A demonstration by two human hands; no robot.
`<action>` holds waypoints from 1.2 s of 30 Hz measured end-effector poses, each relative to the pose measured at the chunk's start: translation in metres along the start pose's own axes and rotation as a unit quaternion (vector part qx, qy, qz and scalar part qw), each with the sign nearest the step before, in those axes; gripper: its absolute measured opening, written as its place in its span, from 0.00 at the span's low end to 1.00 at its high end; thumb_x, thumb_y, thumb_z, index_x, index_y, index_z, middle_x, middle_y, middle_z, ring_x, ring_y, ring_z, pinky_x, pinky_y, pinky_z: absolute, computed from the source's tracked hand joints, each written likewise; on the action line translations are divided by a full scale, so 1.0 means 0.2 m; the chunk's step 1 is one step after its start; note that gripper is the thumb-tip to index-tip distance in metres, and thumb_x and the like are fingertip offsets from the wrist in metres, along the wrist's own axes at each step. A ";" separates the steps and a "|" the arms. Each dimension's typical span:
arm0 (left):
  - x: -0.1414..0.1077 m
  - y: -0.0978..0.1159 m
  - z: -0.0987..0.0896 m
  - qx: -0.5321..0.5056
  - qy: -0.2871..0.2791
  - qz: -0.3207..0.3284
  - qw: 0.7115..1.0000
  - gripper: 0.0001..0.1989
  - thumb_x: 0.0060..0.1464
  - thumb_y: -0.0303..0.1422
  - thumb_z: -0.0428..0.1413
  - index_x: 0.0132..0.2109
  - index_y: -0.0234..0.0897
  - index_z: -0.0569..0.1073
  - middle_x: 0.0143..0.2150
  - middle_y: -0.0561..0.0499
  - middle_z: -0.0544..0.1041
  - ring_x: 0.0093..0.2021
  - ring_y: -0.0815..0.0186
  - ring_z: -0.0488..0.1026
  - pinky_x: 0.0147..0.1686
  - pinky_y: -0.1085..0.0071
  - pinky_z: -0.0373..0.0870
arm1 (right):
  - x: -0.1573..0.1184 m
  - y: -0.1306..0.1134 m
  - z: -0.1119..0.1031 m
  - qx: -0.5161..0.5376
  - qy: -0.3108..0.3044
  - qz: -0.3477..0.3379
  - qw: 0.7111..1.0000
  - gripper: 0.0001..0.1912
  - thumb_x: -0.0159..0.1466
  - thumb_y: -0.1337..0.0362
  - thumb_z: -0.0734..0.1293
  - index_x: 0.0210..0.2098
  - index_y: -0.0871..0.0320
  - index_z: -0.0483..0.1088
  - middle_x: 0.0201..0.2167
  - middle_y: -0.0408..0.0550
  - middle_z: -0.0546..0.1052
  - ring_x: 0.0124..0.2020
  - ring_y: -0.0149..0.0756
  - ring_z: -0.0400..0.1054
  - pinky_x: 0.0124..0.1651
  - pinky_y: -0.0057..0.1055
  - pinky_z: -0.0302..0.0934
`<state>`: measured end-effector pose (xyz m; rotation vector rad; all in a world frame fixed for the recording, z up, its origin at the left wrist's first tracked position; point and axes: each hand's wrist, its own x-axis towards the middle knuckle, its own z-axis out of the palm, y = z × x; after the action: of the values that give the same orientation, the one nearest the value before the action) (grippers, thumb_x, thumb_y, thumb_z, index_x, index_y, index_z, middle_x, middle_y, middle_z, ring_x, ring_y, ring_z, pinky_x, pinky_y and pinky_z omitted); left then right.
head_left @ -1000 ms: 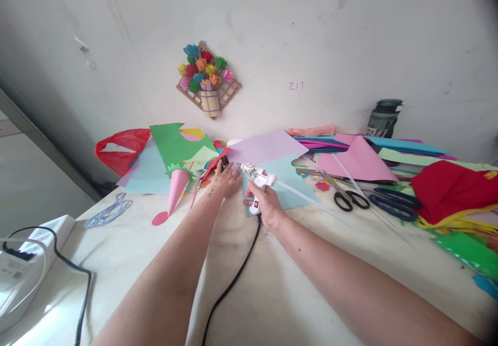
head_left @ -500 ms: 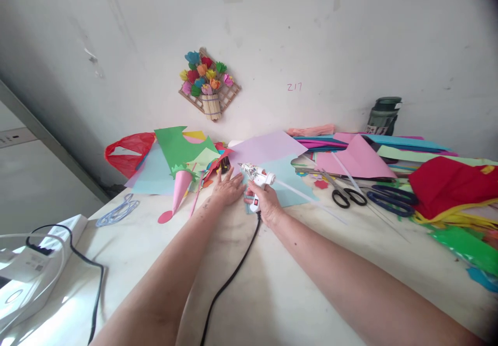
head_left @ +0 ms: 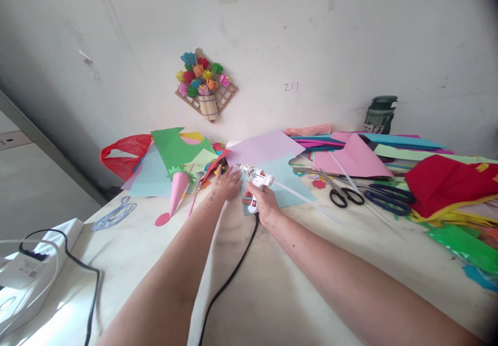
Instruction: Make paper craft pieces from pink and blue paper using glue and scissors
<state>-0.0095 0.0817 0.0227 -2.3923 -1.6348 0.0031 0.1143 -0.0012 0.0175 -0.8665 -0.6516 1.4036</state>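
Observation:
My right hand (head_left: 262,201) is wrapped around the handle of a white hot glue gun (head_left: 260,180), its nozzle pointing left. A long translucent glue stick (head_left: 303,201) sticks out of the gun's back, and a black cord (head_left: 233,278) runs down from the handle. My left hand (head_left: 226,185) lies flat with its fingers stretched out, at the left edge of a light blue paper sheet (head_left: 293,180) and just left of the nozzle. A lilac sheet (head_left: 268,148) overlaps behind. A pink paper cone (head_left: 179,193) with a green fringe stands left of my left hand.
Black-handled scissors (head_left: 346,197), blue-handled scissors (head_left: 389,199), stacked coloured papers (head_left: 352,159) and a red cloth (head_left: 447,185) lie right. A green bottle (head_left: 380,115) stands at the wall. At left are a power strip (head_left: 58,242) with cables and a coiled light-blue cord (head_left: 114,213).
The whole view has shifted slightly left. My left hand's fingers are a little closer together. My right hand keeps its grip on the glue gun in nearly the same place.

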 end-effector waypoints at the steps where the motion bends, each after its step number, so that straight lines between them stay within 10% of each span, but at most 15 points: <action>1: 0.02 0.00 0.00 -0.001 -0.006 -0.002 1.000 0.23 0.55 0.34 0.37 0.56 0.40 0.60 0.58 0.49 0.60 0.62 0.59 0.45 0.56 0.50 0.24 | 0.00 0.00 0.00 -0.001 0.003 -0.003 1.000 0.17 0.42 0.59 0.70 0.30 0.62 0.69 0.22 0.42 0.70 0.24 0.29 0.65 0.23 0.25 0.64; 9: 0.05 0.00 -0.01 -0.008 -0.040 -0.027 0.999 0.23 0.55 0.35 0.37 0.58 0.40 0.58 0.60 0.49 0.57 0.62 0.59 0.43 0.56 0.50 0.22 | 0.00 0.00 0.00 -0.014 0.008 -0.017 1.000 0.17 0.43 0.59 0.70 0.30 0.62 0.69 0.24 0.44 0.71 0.25 0.29 0.65 0.22 0.24 0.63; 27: -0.30 0.12 -0.07 -0.001 0.011 0.019 1.000 0.25 0.55 0.42 0.34 0.59 0.45 0.56 0.59 0.54 0.58 0.62 0.59 0.43 0.56 0.49 0.23 | 0.01 -0.02 -0.03 0.128 0.016 -0.024 0.991 0.15 0.45 0.61 0.69 0.29 0.60 0.63 0.19 0.38 0.68 0.20 0.28 0.66 0.21 0.27 0.65; 36: -0.43 0.17 -0.15 -0.015 -0.060 -0.001 0.998 0.28 0.53 0.49 0.34 0.59 0.48 0.53 0.61 0.55 0.53 0.63 0.56 0.36 0.54 0.46 0.23 | 0.02 -0.04 -0.05 0.161 0.007 -0.028 0.987 0.16 0.46 0.60 0.68 0.30 0.59 0.60 0.18 0.36 0.65 0.16 0.28 0.64 0.22 0.30 0.65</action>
<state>-0.0062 -0.0148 0.0335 -2.4561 -1.7021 0.1244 0.1267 0.0022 0.0180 -0.5971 -0.4191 1.4021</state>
